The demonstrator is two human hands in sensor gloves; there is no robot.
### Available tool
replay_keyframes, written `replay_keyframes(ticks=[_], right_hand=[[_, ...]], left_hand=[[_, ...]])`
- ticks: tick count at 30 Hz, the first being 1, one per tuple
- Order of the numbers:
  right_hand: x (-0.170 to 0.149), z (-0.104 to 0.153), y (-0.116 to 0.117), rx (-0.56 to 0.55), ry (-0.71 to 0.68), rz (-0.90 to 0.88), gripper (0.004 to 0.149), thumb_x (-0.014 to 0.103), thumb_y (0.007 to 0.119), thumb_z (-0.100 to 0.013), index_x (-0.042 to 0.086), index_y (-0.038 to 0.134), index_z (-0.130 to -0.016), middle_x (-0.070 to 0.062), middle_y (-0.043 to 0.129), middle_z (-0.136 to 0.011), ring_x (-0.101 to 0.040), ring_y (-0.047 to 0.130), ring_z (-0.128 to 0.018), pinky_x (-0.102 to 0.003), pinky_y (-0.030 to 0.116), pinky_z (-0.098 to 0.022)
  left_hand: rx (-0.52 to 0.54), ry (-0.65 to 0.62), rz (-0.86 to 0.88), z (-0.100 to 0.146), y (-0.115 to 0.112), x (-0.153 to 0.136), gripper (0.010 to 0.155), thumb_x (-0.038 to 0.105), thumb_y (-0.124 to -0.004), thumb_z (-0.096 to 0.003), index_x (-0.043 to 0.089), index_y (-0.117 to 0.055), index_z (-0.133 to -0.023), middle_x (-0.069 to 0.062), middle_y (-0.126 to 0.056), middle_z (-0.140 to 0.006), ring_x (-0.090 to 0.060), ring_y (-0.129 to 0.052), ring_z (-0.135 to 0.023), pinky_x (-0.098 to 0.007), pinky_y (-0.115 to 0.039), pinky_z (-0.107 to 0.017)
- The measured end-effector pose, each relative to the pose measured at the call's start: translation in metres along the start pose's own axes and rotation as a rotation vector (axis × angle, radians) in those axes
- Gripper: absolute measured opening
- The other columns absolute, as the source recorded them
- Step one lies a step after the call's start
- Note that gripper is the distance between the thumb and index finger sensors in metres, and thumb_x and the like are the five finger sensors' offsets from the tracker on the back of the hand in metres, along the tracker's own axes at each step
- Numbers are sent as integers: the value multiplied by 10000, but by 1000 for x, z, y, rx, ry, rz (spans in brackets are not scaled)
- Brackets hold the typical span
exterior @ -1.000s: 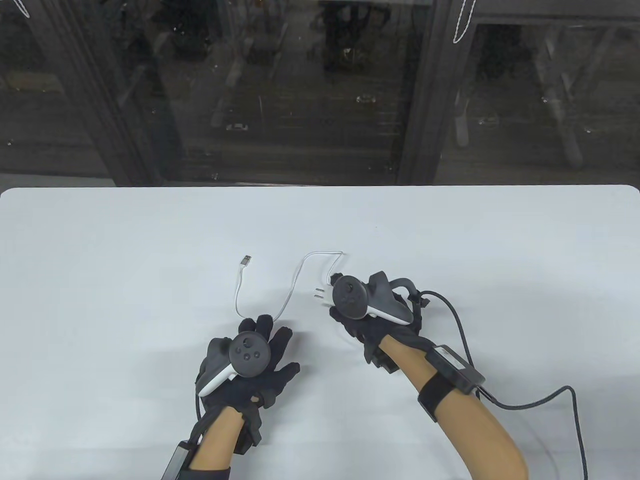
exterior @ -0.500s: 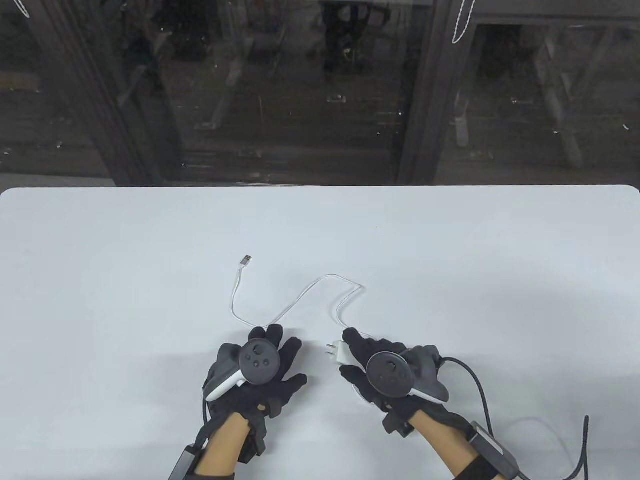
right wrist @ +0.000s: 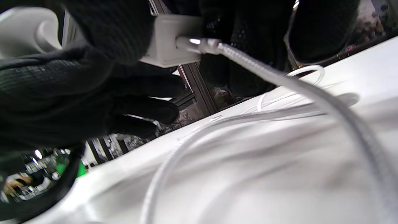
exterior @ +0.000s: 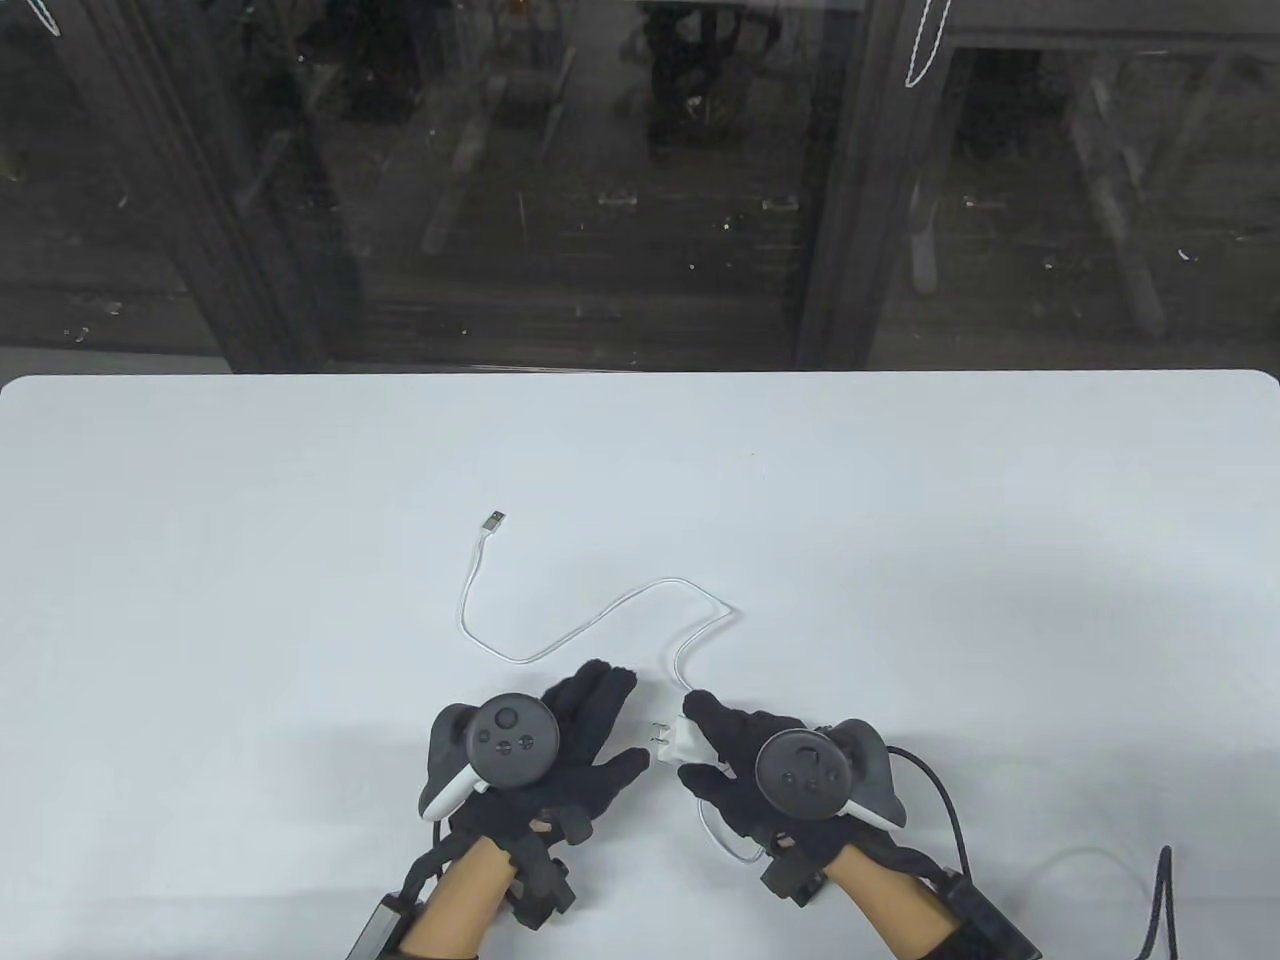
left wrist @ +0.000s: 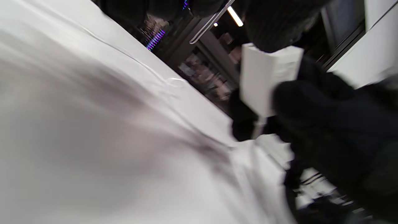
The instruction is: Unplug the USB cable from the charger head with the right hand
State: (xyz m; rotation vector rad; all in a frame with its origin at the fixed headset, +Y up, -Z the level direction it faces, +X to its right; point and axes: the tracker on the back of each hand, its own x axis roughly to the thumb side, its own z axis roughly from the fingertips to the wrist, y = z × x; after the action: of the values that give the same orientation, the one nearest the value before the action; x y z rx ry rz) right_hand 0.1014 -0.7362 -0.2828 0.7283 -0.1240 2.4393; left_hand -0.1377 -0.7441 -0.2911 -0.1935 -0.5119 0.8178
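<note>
Right hand (exterior: 760,775) grips the white charger head (exterior: 690,738), fingers wrapped round its body near the front edge of the white desk (exterior: 900,560). Two metal prongs point left, toward the left hand (exterior: 545,745). Left hand lies just beside the charger, fingers spread and angled toward it; thumb tip close to the prongs, but contact cannot be judged from the table view. Left hand holds nothing.

White USB cable (exterior: 600,615) plugged into the charger head: in the right wrist view the metal connector (right wrist: 199,43) sits in the port of the charger head (right wrist: 169,40), braided cable (right wrist: 279,81) arcing away and down over the desk (right wrist: 248,174). In the table view the cable snakes across the desk up to the free USB plug (exterior: 492,520), lying well apart from both hands. A short loop shows under the right hand.

Left wrist view blurred: charger head (left wrist: 264,81) visible, pinched between dark gloved fingers (left wrist: 311,109), above the desk (left wrist: 93,140).
</note>
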Motion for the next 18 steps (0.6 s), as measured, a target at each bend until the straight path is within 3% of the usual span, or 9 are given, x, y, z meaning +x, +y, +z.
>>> replay_keyframes(ticks=[3,8,12,14,18], right_hand=[[-5,0,2,15,6,-118,726,458,802,-391,115,573,-988,-170,827,-816,-358,926,-623,-603,707,-556],[-5,0,6,30,4,-198,725,454,796,-397,106,571,-992,-175,818,-821,-360,916,-628,-607,701,-556],[-5,0,7,29,20,-259,722,424,802,-406,94,557,-1000,-194,805,-828,-373,908,-632,-611,695,-557],[-5,1,8,19,1,-280,714,378,799,-422,107,506,-1015,-185,767,-875,-376,887,-679,-615,683,-570],[-7,-1,5,-9,21,-311,715,315,792,-443,72,446,-1019,-186,731,-905,-384,860,-716,-627,662,-575]], left_hand=[[-8,-33,218,-4,-9,-4,762,468,-731,-518,159,-387,-1124,-205,-539,-1135,-510,-642,-961,-763,-428,-644],[-136,-87,470,-10,-21,-9,759,452,-752,-518,155,-400,-1121,-200,-594,-1111,-486,-714,-928,-763,-451,-643],[-37,-46,471,-10,-23,-10,741,382,-819,-486,167,-462,-1100,-177,-650,-1081,-450,-767,-912,-749,-502,-650],[60,-72,474,-8,-19,-10,722,381,-845,-461,140,-531,-1065,-147,-681,-1067,-422,-796,-908,-736,-558,-640],[124,-70,645,-7,-19,-16,714,399,-843,-463,170,-518,-1057,-111,-647,-1090,-412,-761,-948,-737,-556,-645]])
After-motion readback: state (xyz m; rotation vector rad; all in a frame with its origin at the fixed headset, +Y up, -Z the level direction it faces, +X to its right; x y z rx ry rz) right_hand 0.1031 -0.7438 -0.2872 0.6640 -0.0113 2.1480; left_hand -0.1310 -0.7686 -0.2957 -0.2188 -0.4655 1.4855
